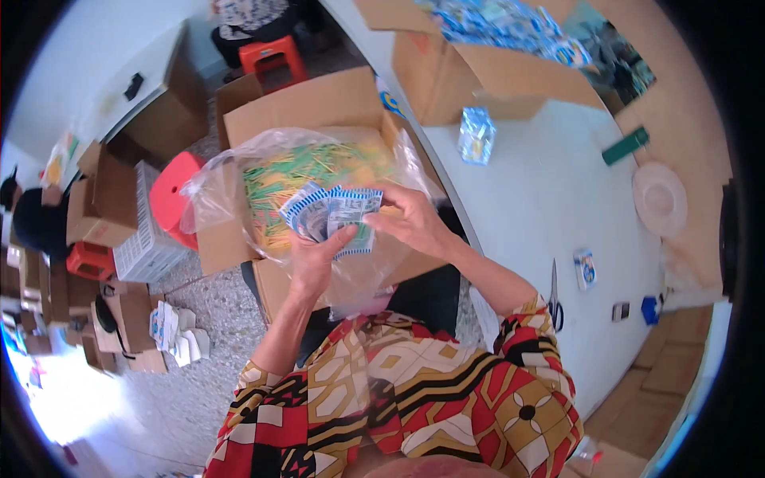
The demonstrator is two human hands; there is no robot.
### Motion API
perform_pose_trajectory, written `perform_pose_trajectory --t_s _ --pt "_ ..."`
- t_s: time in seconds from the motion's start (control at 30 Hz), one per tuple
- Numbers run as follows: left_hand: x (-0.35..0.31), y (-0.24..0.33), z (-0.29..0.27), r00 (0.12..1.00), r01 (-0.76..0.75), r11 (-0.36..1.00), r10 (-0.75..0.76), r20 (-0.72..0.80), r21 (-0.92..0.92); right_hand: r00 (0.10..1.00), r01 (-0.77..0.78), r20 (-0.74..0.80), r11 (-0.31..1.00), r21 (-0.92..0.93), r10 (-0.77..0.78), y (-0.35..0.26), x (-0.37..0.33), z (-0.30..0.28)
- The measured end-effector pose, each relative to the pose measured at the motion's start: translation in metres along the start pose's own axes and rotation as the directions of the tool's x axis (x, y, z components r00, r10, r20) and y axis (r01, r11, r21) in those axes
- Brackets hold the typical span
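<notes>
My left hand (313, 259) grips a fanned stack of small flat packets (307, 209), silvery with blue-and-white striped edges. Its thumb presses on the front of them. My right hand (413, 225) pinches the right edge of the foremost packet (351, 209) between thumb and fingers. Both hands are over a large open cardboard box (311, 99) in front of me. A clear plastic bag (211, 179) lines this box, filled with many thin green, yellow and orange sticks (279, 177), which look plastic. What is inside the packets cannot be seen.
On the white table (526, 191) at right stand a carton (430, 76) heaped with blue packets (510, 30), a single packet (476, 135), scissors (555, 299), a green box (625, 146) and a pale round lid (660, 199). Red stools (171, 191) and cartons (103, 199) crowd the left.
</notes>
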State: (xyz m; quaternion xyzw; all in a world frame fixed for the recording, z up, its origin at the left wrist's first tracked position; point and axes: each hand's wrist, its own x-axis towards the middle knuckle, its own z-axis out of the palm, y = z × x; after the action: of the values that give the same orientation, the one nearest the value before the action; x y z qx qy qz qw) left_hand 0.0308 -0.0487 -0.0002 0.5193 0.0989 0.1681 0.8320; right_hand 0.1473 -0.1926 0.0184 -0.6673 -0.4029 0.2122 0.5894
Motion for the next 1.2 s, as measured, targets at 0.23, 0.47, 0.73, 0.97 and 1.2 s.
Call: perform_pose_trajectory --t_s 0.23,0.47,0.73,0.97,1.2 --pt "-0.002 -0.023 0.013 0.997 0.074 0.982 -0.073 -0.015 0.176 0.980 -0.104 -0.129 0.947 0.305 0.149 0.019 -0.033 -0.036" --pt "-0.006 -0.022 0.019 0.975 0.223 0.974 -0.224 -0.007 -0.032 0.842 -0.237 -0.502 0.972 -0.013 0.198 0.093 -0.037 -0.168" --pt "-0.006 -0.025 0.013 0.989 0.145 0.989 -0.144 -0.038 0.022 0.877 -0.249 -0.466 0.939 -0.237 0.115 0.153 -0.026 -0.227" --pt "0.002 -0.025 0.009 0.989 0.110 0.994 -0.109 -0.099 0.004 0.677 -0.400 -0.702 0.691 -0.602 -0.220 0.159 -0.038 -0.230" --pt "0.002 -0.026 0.009 0.991 0.086 0.996 -0.086 -0.101 -0.002 0.976 -0.127 -0.195 0.979 -0.162 0.094 0.040 -0.013 -0.082"
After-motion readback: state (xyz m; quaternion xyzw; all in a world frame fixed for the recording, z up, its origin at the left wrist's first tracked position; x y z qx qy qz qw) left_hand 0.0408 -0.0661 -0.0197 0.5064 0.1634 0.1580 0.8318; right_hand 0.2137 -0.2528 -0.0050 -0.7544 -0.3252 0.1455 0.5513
